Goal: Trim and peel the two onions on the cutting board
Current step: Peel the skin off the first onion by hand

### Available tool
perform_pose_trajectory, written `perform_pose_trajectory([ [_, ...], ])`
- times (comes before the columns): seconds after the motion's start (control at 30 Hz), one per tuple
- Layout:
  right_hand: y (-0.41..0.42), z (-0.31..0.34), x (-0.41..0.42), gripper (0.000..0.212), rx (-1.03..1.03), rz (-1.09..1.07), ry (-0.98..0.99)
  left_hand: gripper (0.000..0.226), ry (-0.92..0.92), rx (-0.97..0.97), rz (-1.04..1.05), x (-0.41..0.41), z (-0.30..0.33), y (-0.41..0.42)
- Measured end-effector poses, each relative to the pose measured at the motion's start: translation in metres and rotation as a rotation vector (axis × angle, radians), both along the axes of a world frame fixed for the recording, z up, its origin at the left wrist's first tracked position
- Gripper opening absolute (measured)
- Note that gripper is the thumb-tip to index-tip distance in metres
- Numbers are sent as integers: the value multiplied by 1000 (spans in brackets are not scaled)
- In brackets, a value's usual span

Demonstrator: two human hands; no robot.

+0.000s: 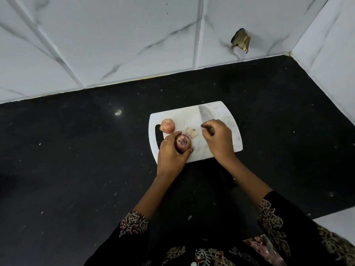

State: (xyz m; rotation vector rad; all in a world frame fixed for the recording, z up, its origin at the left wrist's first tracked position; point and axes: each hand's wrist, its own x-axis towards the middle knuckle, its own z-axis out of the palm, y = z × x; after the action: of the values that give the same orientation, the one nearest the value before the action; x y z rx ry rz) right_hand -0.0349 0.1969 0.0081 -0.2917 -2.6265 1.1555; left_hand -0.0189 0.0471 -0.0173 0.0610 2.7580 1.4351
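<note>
black speckled counter [76, 169] meets white marbled wall tiles [115, 35].

You have a single view, from a wide-angle camera worn on your head, looking forward and steeply down. It sits above and just behind your forearms, so both sleeves enter from the bottom edge and reach up toward the middle. The cutting board [226, 116] lies slightly right of centre, near enough that what lies on it reads plainly but small in the wide field. The black bench [76, 169] fills the middle and lower frame. The tiled wall [115, 35] spans the top, and a second wall closes the right side, meeting it at a corner. Straight lines bow toward the edges.
</note>
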Motion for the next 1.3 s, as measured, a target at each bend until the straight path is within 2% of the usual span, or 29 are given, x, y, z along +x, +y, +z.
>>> perform_pose_trajectory([
  [0.07, 5, 1, -1, 7, 66, -6, -16, 61, -15, 95, 29, 1, 4, 2],
  [0.13, 8, -2, -2, 9, 140, 46, -145, 56, -40, 219, 71, 0, 7, 5],
  [0.27, 8, 0, 2, 28, 161, 52, -259, 56, -93, 395, 74, -2, 11, 11],
  [0.33, 4, 6, 6, 31, -24, 108, -327, 58, -96, 456, 50, -1, 13, 14],
  [0.4, -4, 13, 13, 31, -403, 149, -463, 59, -89, 481, 19, 0, 13, 16],
  [0.47, -10, 14, 19, 28, -638, 100, -477, 60, -96, 465, -24, 0, 11, 15],
  [0.6, -15, 2, 28, 19, -627, -29, -353, 66, -127, 240, -190, -1, 9, 9],
  [0.73, -19, -8, 38, 13, -650, 1, -331, 71, -119, 49, -310, -3, 7, 1],
  [0.83, -13, -3, 39, 11, -490, -3, -284, 66, -61, -150, -324, -6, 7, -7],
  [0.93, 7, -2, 34, 20, -61, -139, -238, 62, -27, -241, -320, -5, 6, -12],
  [1.0, 20, -3, 35, 35, 210, -174, -382, 61, -12, -262, -321, -5, 3, -13],
  [1.03, 25, -3, 37, 41, 256, -169, -463, 61, -4, -264, -322, -4, 2, -14],
  [1.1, 30, -5, 38, 47, 213, -150, -521, 62, 6, -271, -326, -4, 0, -15],
  [1.17, 31, -7, 37, 47, 129, -124, -491, 66, 13, -284, -329, -2, -1, -15],
  [1.3, 28, -6, 33, 46, 117, -93, -484, 77, 20, -393, -339, 1, -5, -15],
])
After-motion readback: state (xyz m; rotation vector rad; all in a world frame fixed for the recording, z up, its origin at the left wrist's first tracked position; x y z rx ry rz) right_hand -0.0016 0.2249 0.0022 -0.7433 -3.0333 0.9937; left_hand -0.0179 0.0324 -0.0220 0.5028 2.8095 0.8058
